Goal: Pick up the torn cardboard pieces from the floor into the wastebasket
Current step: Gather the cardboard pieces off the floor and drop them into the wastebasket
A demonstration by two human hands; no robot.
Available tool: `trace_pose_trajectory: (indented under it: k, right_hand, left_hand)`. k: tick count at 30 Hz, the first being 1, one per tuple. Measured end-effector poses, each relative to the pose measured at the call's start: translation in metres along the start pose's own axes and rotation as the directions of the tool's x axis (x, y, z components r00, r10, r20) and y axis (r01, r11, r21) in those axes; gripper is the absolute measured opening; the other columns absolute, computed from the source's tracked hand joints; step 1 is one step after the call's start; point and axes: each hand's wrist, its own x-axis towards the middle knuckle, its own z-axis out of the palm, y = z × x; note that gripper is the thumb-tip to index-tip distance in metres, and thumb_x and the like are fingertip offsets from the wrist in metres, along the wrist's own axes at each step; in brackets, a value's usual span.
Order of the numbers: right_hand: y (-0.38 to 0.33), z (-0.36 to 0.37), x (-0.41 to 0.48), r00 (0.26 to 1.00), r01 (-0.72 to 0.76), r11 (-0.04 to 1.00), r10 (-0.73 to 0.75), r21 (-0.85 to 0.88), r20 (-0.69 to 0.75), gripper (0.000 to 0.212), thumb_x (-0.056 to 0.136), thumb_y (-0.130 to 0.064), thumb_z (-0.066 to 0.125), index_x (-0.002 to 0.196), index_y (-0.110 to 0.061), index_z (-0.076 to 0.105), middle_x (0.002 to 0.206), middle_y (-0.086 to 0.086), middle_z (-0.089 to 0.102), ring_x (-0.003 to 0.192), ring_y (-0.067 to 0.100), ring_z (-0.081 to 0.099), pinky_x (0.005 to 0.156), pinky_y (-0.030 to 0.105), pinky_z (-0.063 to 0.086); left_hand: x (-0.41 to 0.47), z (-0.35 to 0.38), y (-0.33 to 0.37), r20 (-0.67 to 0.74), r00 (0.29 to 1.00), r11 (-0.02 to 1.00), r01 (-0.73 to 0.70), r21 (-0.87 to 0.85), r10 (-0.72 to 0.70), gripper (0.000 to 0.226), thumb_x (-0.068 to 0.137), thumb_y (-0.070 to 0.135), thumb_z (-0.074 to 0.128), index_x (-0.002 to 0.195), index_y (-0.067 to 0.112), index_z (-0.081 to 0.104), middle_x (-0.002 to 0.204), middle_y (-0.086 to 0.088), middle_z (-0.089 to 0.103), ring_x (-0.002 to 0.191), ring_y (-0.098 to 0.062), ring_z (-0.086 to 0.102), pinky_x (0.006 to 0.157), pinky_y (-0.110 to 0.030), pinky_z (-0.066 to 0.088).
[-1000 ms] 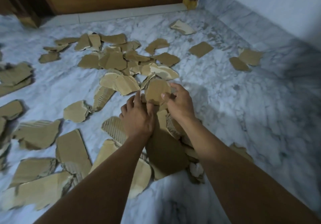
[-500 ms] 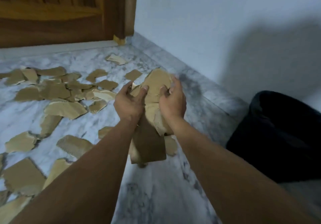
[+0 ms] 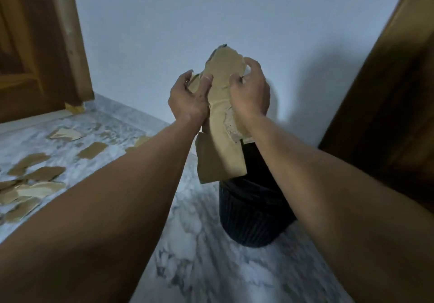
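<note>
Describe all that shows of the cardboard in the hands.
The held cardboard is a bundle of torn brown pieces with ragged edges and a pale inner layer showing. It stands roughly upright, seemingly over the dark wastebasket. The left hand and right hand grip its upper part from both sides, fingers curled round it; its lower end hangs free.

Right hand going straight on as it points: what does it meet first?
Gripping the cardboard bundle, the right hand would likely meet the pale wall; the wastebasket sits below that line. Depth unclear.

Marble floor (image 3: 195,220) lies bare left of the wastebasket (image 3: 253,215). A wooden panel (image 3: 387,114) blocks its right side, the wall (image 3: 164,32) its rear. A cardboard bundle (image 3: 219,157) overhangs its mouth.
</note>
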Motion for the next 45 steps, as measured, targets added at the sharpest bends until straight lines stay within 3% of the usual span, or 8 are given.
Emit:
trace_pose_trajectory:
  k: [4,8,14,20,31,34,39,45]
  right_hand:
    - [0.044,-0.043,0.041,0.994,-0.006,0.999,0.012,0.052,-0.110,0.044,0.096,-0.033,0.055,0.140,-0.035,0.051,0.116,-0.006,0.068,0.107,0.015,0.064,0.084,0.026,0.048]
    - [0.108,-0.062,0.043,0.988,-0.028,0.997,0.039,0.073,-0.149,0.044,0.098,-0.030,0.058,0.141,-0.035,0.051,0.111,-0.007,0.064,0.097,0.009,0.058,0.081,0.025,0.044]
    - [0.175,-0.069,0.022,0.983,-0.182,0.983,0.181,-0.034,-0.037,0.032,0.098,-0.035,0.053,0.130,-0.039,0.055,0.097,-0.012,0.058,0.098,0.019,0.063,0.082,0.030,0.048]
    - [0.172,-0.076,0.008,0.971,-0.224,0.973,0.227,-0.055,0.074,0.025,0.097,-0.037,0.054,0.120,-0.027,0.058,0.109,-0.006,0.066,0.098,0.016,0.062,0.077,0.027,0.041]
    - [0.064,0.033,-0.062,0.906,0.046,0.999,-0.046,0.010,0.421,0.039,0.100,-0.039,0.050,0.136,-0.023,0.051,0.138,0.002,0.056,0.122,0.019,0.054,0.092,0.030,0.042]
    - [0.040,0.079,-0.103,0.846,0.101,0.995,-0.099,0.025,0.524,0.041,0.101,-0.040,0.049,0.138,-0.023,0.050,0.139,0.003,0.055,0.123,0.023,0.054,0.096,0.034,0.045]
    - [0.035,0.152,-0.185,0.710,0.103,0.995,-0.072,-0.002,0.701,0.051,0.101,-0.043,0.050,0.147,-0.023,0.043,0.150,0.007,0.047,0.135,0.027,0.047,0.101,0.033,0.040]
    - [0.069,0.202,-0.275,0.333,0.165,0.918,0.291,-0.360,0.897,0.096,0.084,-0.083,0.044,0.160,-0.042,0.002,0.169,0.003,-0.014,0.155,0.033,-0.008,0.120,0.064,0.004]
  left_hand:
    - [-0.009,0.076,0.009,0.095,0.995,0.999,-0.015,-0.030,0.018,0.059,0.085,0.051,0.076,0.134,0.023,0.063,0.131,0.001,0.067,0.119,-0.016,0.063,0.109,-0.034,0.047]
    - [-0.016,0.119,-0.016,0.189,0.970,0.984,0.167,-0.061,-0.153,0.050,0.063,0.047,0.082,0.110,0.034,0.070,0.109,0.004,0.072,0.095,-0.019,0.073,0.090,-0.046,0.060]
    - [-0.034,0.125,-0.060,0.303,0.900,0.949,0.289,0.124,-0.314,0.038,0.056,0.027,0.079,0.093,0.029,0.077,0.100,0.006,0.075,0.096,-0.020,0.072,0.089,-0.040,0.061]
    - [-0.039,0.092,-0.068,0.294,0.918,0.953,0.205,0.222,-0.266,0.015,0.071,0.029,0.065,0.065,0.029,0.078,0.083,0.007,0.076,0.094,-0.025,0.073,0.091,-0.042,0.060]
    - [-0.033,-0.127,-0.087,0.036,0.985,0.815,0.118,0.568,-0.168,0.034,0.090,0.028,0.059,0.120,0.021,0.074,0.112,-0.003,0.073,0.090,-0.024,0.067,0.080,-0.030,0.053]
    - [-0.042,-0.206,-0.112,-0.064,0.978,0.709,0.189,0.680,-0.199,0.036,0.097,0.026,0.053,0.130,0.018,0.068,0.120,-0.006,0.069,0.074,-0.018,0.059,0.064,-0.026,0.042]
    - [-0.074,-0.322,-0.161,-0.232,0.941,0.548,0.332,0.768,-0.246,0.039,0.095,0.030,0.058,0.132,0.021,0.067,0.130,-0.010,0.068,0.116,-0.033,0.063,0.092,-0.037,0.049]
    - [-0.140,-0.419,-0.200,-0.362,0.859,0.111,0.425,0.898,-0.361,0.076,0.091,0.067,0.051,0.156,0.033,0.034,0.164,-0.014,0.027,0.155,-0.036,0.007,0.121,-0.059,0.019]
